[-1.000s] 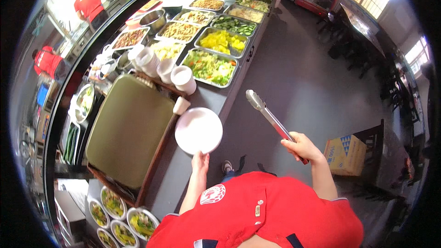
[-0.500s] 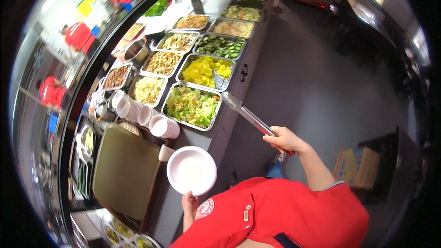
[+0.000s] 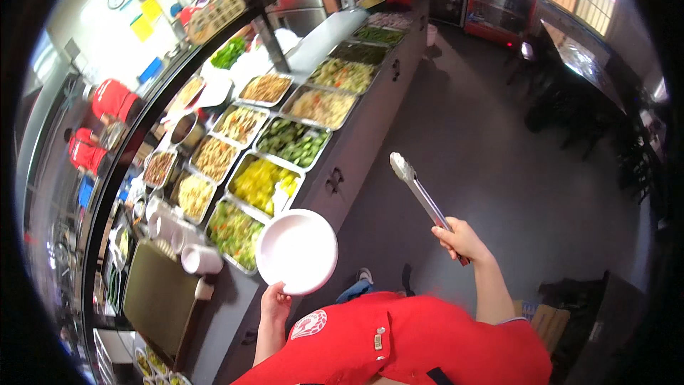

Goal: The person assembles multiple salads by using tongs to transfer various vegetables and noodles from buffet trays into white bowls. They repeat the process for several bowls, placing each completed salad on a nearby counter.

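My left hand [image 3: 276, 304] grips the near rim of a white round bowl [image 3: 296, 251], which looks bare inside. The bowl overlaps the corner of a metal tray of mixed cabbage salad [image 3: 236, 234]. Out to the right, over the floor, my right hand [image 3: 462, 239] is closed round the handle of metal tongs [image 3: 427, 203]; their tips point up and left, away from any food. Close beyond the bowl lies a tray of yellow slices [image 3: 262, 182], and past it a tray of sliced cucumber [image 3: 293, 141].
More food trays [image 3: 322, 105] line the counter [image 3: 340, 18] toward the far end. Stacked white cups [image 3: 201, 259] and a dark olive board [image 3: 158, 299] stand at the left. Co-workers in red [image 3: 115, 100] are behind the glass. A cardboard box [image 3: 545, 324] sits at lower right.
The view has shifted along the counter. The bowl has moved from beside the cups to the front of the salad tray. The tongs have swung away from the trays, over the floor.
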`<state>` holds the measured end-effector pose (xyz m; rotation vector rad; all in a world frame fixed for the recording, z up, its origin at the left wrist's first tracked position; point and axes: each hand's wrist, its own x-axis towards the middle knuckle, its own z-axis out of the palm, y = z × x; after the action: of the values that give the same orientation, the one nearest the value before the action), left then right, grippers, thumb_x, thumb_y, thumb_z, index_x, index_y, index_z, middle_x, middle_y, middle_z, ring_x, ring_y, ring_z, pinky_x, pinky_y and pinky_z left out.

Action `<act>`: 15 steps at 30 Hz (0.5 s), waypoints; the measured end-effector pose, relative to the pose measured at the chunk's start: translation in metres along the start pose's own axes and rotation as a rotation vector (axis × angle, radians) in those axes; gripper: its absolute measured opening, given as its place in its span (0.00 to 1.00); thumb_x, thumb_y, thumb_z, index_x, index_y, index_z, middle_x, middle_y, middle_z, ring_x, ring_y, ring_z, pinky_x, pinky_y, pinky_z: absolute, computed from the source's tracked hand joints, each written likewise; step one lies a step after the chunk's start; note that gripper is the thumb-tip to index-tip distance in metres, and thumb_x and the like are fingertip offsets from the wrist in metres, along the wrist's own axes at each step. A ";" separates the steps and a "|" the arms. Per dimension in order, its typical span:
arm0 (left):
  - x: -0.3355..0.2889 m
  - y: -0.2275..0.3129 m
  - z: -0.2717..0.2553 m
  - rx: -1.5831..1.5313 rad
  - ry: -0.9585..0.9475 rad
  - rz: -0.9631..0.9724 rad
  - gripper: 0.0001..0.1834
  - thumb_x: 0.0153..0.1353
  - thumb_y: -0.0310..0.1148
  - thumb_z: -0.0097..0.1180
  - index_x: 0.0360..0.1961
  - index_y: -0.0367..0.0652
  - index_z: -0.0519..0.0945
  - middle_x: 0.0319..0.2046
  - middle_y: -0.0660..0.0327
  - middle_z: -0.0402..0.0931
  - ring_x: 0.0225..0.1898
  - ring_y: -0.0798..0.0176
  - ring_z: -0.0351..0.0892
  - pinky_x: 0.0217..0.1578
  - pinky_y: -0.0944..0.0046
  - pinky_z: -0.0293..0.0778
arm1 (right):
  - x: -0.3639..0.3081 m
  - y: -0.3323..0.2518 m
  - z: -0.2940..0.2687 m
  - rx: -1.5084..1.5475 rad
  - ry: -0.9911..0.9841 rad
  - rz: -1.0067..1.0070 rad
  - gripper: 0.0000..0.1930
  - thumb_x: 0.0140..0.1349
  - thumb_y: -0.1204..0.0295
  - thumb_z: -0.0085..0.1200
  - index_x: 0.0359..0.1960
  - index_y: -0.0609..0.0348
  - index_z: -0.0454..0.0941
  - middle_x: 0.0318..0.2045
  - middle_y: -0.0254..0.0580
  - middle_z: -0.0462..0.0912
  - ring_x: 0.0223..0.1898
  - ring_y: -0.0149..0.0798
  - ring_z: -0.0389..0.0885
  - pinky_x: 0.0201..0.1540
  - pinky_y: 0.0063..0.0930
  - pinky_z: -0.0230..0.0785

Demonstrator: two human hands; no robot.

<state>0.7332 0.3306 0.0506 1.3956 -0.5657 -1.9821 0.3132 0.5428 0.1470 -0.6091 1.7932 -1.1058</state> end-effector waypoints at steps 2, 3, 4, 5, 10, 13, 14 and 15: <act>0.022 0.007 0.059 0.034 0.011 -0.005 0.06 0.55 0.30 0.58 0.22 0.49 0.75 0.13 0.74 0.66 0.14 0.76 0.65 0.18 0.74 0.69 | 0.019 -0.001 -0.032 0.025 0.045 -0.001 0.15 0.65 0.61 0.55 0.28 0.57 0.68 0.17 0.29 0.71 0.10 0.21 0.66 0.13 0.19 0.60; 0.035 0.010 0.087 0.053 0.008 -0.017 0.07 0.55 0.30 0.58 0.22 0.48 0.74 0.13 0.74 0.66 0.14 0.76 0.65 0.18 0.74 0.69 | 0.029 -0.003 -0.047 0.038 0.068 -0.002 0.15 0.65 0.61 0.55 0.28 0.58 0.68 0.17 0.29 0.71 0.10 0.21 0.67 0.13 0.19 0.60; 0.050 0.010 0.111 0.069 0.009 -0.034 0.07 0.55 0.30 0.58 0.22 0.48 0.74 0.12 0.74 0.66 0.14 0.76 0.65 0.18 0.73 0.69 | 0.039 -0.007 -0.059 0.052 0.105 0.023 0.15 0.65 0.61 0.55 0.29 0.58 0.69 0.17 0.29 0.71 0.11 0.21 0.66 0.13 0.19 0.59; 0.067 0.012 0.135 0.086 0.009 -0.049 0.07 0.54 0.29 0.58 0.21 0.48 0.74 0.12 0.74 0.65 0.14 0.75 0.65 0.19 0.73 0.68 | 0.050 -0.012 -0.073 0.064 0.125 0.033 0.14 0.65 0.61 0.55 0.29 0.58 0.69 0.17 0.29 0.71 0.11 0.21 0.66 0.13 0.19 0.59; 0.166 0.016 0.271 0.135 -0.238 -0.063 0.06 0.56 0.29 0.58 0.24 0.46 0.75 0.14 0.72 0.67 0.16 0.74 0.66 0.20 0.72 0.68 | 0.100 -0.027 -0.153 0.061 0.258 0.048 0.13 0.66 0.63 0.53 0.31 0.60 0.70 0.16 0.28 0.70 0.11 0.21 0.65 0.13 0.20 0.58; 0.205 0.024 0.367 0.147 -0.364 -0.071 0.05 0.57 0.29 0.58 0.27 0.45 0.75 0.16 0.72 0.68 0.17 0.75 0.67 0.21 0.72 0.69 | 0.129 -0.043 -0.202 0.123 0.381 0.078 0.13 0.66 0.63 0.52 0.29 0.58 0.69 0.16 0.29 0.69 0.10 0.22 0.65 0.13 0.20 0.58; 0.220 0.030 0.397 0.159 -0.379 -0.098 0.04 0.57 0.30 0.59 0.29 0.45 0.75 0.18 0.72 0.69 0.19 0.76 0.68 0.21 0.72 0.70 | 0.140 -0.048 -0.216 0.160 0.416 0.090 0.13 0.66 0.64 0.52 0.29 0.58 0.68 0.15 0.29 0.69 0.10 0.22 0.65 0.13 0.20 0.58; 0.230 0.033 0.427 0.185 -0.390 -0.107 0.05 0.57 0.31 0.59 0.30 0.45 0.75 0.18 0.72 0.69 0.19 0.76 0.68 0.21 0.72 0.70 | 0.147 -0.052 -0.231 0.172 0.440 0.105 0.13 0.66 0.64 0.52 0.28 0.57 0.68 0.15 0.29 0.69 0.10 0.22 0.65 0.13 0.20 0.58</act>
<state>0.2876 0.1375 0.0664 1.1659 -0.8824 -2.3588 0.0382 0.5035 0.1696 -0.1717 2.0410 -1.3807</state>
